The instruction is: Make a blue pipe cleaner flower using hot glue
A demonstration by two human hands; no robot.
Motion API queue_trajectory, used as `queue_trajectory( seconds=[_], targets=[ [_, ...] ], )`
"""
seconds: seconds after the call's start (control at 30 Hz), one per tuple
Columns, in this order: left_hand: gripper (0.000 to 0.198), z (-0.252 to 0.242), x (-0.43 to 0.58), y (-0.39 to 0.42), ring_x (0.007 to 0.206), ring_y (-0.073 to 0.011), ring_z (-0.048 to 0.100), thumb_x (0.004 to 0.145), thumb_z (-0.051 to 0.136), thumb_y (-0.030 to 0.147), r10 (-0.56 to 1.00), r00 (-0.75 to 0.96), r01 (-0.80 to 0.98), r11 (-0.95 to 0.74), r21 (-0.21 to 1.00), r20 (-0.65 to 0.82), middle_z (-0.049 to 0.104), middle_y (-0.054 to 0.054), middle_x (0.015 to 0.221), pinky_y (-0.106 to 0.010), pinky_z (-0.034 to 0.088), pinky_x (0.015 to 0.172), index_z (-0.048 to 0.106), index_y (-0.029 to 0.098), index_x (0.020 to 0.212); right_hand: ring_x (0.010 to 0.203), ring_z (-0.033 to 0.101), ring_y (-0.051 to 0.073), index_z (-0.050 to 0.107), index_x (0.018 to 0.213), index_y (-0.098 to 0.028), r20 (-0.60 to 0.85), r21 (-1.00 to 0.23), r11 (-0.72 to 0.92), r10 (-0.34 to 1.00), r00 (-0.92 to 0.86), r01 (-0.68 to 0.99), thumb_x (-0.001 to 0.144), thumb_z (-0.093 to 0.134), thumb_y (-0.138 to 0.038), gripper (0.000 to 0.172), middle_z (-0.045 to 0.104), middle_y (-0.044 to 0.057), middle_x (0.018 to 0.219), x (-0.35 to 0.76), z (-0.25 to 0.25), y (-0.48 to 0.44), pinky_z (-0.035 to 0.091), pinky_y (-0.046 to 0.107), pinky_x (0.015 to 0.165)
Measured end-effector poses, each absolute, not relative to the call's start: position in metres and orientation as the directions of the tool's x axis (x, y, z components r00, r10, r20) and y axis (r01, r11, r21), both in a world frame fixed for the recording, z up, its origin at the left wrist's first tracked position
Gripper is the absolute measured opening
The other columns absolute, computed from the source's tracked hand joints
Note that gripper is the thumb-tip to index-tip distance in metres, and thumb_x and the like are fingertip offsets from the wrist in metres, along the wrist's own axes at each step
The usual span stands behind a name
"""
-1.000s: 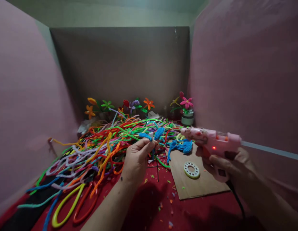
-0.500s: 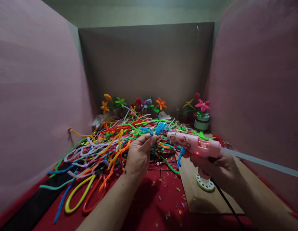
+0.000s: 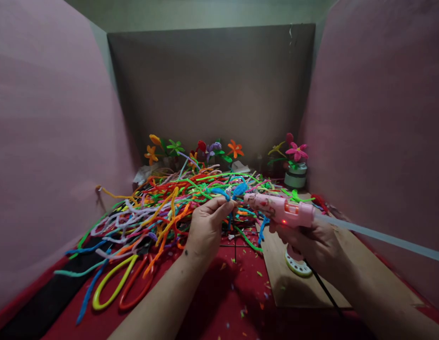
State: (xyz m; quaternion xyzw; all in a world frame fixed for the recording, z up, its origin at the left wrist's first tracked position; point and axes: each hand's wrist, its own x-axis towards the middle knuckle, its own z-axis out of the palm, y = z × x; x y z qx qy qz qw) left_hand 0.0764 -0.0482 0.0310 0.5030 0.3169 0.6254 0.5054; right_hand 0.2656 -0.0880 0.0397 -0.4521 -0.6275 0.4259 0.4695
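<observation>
My left hand [image 3: 206, 227] pinches a small blue pipe-cleaner piece [image 3: 229, 192] and holds it up over the red table. My right hand [image 3: 313, 242] grips a pink glue gun [image 3: 283, 210] with a red light on. The gun's nozzle points left and sits close to the blue piece. A clear glue stick [image 3: 382, 238] juts from the gun's back toward the right. A black cord [image 3: 324, 293] runs down from the gun.
A big tangle of coloured pipe cleaners [image 3: 159, 208] covers the table's left and middle. Finished pipe-cleaner flowers [image 3: 194, 150] stand along the back wall, one in a small pot [image 3: 295, 177]. A cardboard sheet [image 3: 293, 288] with a white ring [image 3: 296, 267] lies under my right hand. Pink panels close both sides.
My right hand has swung the glue gun leftward until its nozzle reached the blue piece. My left hand has kept its pinch, almost still. The view shifted slightly.
</observation>
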Motion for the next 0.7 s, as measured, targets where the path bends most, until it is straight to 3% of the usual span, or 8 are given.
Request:
queue_trajectory(
  seconds=[0.3, 0.7],
  targets=[
    [0.015, 0.029, 0.077, -0.047, 0.07, -0.0103, 0.049, 0.072, 0.066, 0.027, 0.95, 0.017, -0.312, -0.291, 0.904, 0.312, 0.058, 0.001, 0.067, -0.022, 0.035, 0.07, 0.063, 0.014, 0.064, 0.041, 0.03, 0.006, 0.055, 0.063, -0.016, 0.232, -0.958, 0.247, 0.967, -0.108, 0.148, 0.069, 0.061, -0.047, 0.033, 0.035, -0.004, 0.05, 0.268, 0.026, -0.085, 0.025, 0.019, 0.036],
    [0.016, 0.03, 0.078, -0.048, 0.067, -0.0114, 0.052, 0.071, 0.066, 0.028, 0.949, 0.013, -0.294, -0.299, 0.908, 0.316, 0.061, 0.0, 0.067, -0.023, 0.038, 0.068, 0.065, 0.014, 0.064, 0.041, 0.032, 0.007, 0.055, 0.065, -0.016, 0.262, -0.951, 0.281, 0.954, -0.142, 0.131, 0.073, 0.059, -0.047, 0.032, 0.036, -0.004, 0.049, 0.27, 0.027, -0.088, 0.025, 0.021, 0.036]
  ],
)
